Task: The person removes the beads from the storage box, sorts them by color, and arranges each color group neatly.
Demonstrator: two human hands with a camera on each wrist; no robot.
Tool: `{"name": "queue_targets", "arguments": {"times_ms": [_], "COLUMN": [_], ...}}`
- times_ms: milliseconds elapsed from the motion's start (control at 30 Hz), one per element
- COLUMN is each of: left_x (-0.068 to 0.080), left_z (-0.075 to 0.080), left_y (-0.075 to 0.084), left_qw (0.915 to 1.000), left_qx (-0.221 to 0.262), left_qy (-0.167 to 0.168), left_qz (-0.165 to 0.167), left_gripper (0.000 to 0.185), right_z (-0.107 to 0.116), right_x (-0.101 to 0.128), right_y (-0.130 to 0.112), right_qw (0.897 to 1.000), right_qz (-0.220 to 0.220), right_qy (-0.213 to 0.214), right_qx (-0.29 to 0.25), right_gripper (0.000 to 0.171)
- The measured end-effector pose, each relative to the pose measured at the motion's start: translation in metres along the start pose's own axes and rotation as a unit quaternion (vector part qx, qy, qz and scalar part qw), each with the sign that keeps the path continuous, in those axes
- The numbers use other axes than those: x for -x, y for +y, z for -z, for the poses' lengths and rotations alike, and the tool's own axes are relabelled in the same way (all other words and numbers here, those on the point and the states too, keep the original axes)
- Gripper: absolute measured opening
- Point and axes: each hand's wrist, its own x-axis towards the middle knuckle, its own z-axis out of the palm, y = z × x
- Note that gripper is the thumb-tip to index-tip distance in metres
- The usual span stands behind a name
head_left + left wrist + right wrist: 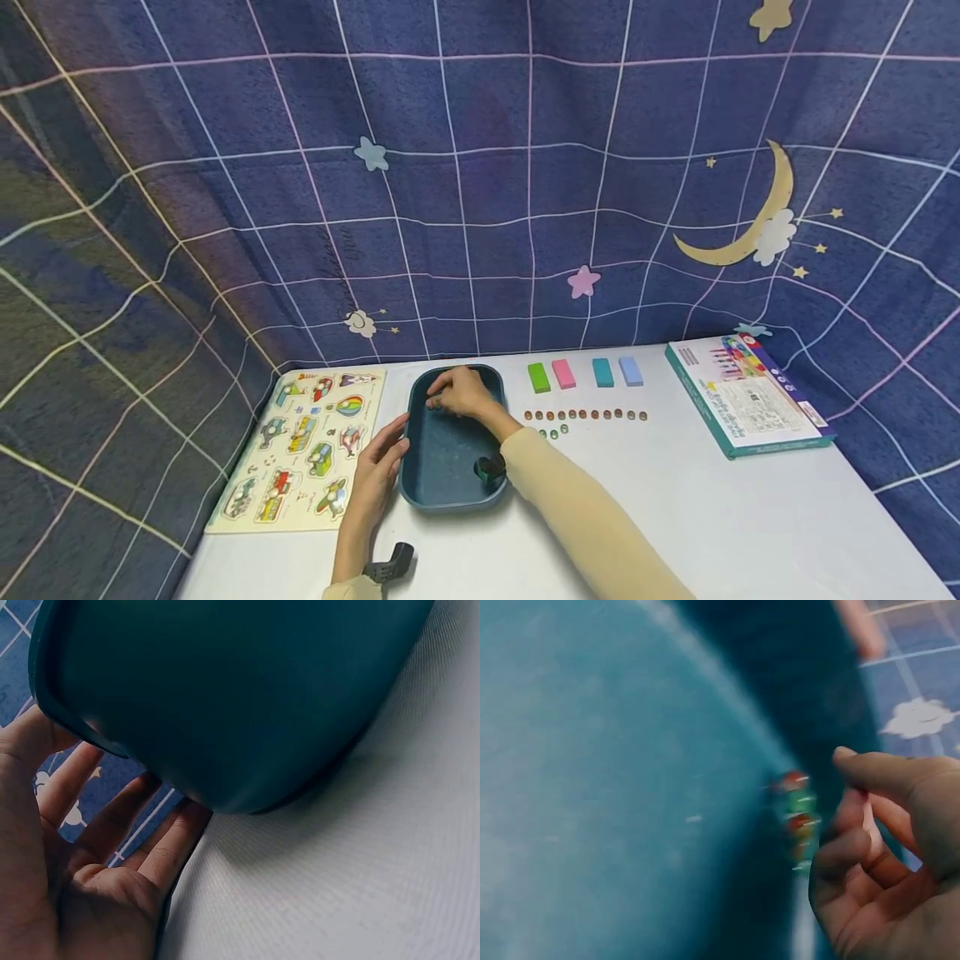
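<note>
A dark teal tray (450, 500) stands on the white table (712, 517). My left hand (378, 471) rests against the tray's left wall with straight fingers. In the left wrist view the open palm (97, 855) lies beside the tray (240, 690). My right hand (459, 393) reaches into the far end of the tray, its fingers curled over small beads (435, 403). In the right wrist view, blurred red and green beads (799, 817) lie on the tray floor (592, 787) just left of the curled fingers (840, 855). Whether a bead is pinched is unclear.
A wooden vehicle puzzle board (303, 450) lies left of the tray. To its right is a row of beads (585, 414). Behind them lie green (538, 377), pink (563, 373), teal (602, 372) and light blue (631, 370) blocks. A game box (750, 404) lies far right.
</note>
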Motion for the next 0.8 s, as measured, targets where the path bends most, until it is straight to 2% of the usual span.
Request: {"name": "queue_targets", "arguments": {"times_ms": [100,300,433,567,667,800], "left_x": [0.001,-0.001,-0.001,-0.001,-0.001,-0.001], "left_z": [0.000,0.001,0.001,0.000,0.000,-0.001], "left_y": [0.001,0.004,0.004,0.003,0.001,0.000], "left_qw": [1.0000,1.0000,0.9999,0.9999,0.9999,0.9999], "left_qx": [-0.004,-0.002,-0.006,-0.006,0.001,0.003], "left_qy": [-0.004,-0.004,-0.002,0.000,-0.001,0.000], "left_qz": [0.000,0.005,0.008,0.010,0.010,0.010], "left_gripper": [0.050,0.049,0.049,0.048,0.048,0.049], "right_z": [-0.007,-0.011,-0.014,-0.016,-0.013,0.004], "right_x": [0.000,-0.002,-0.005,-0.007,-0.006,0.000], "right_y": [0.007,0.007,0.009,0.012,0.013,0.005], "right_qw": [0.999,0.992,0.989,0.992,0.996,0.999], "right_qz": [-0.012,0.014,0.021,0.010,0.003,0.021], "right_qy": [0.009,0.016,0.002,-0.010,-0.015,-0.034], "right_qx": [0.041,0.126,0.150,0.127,0.088,0.022], "right_gripper": [0.012,0.012,0.016,0.017,0.016,0.019]}}
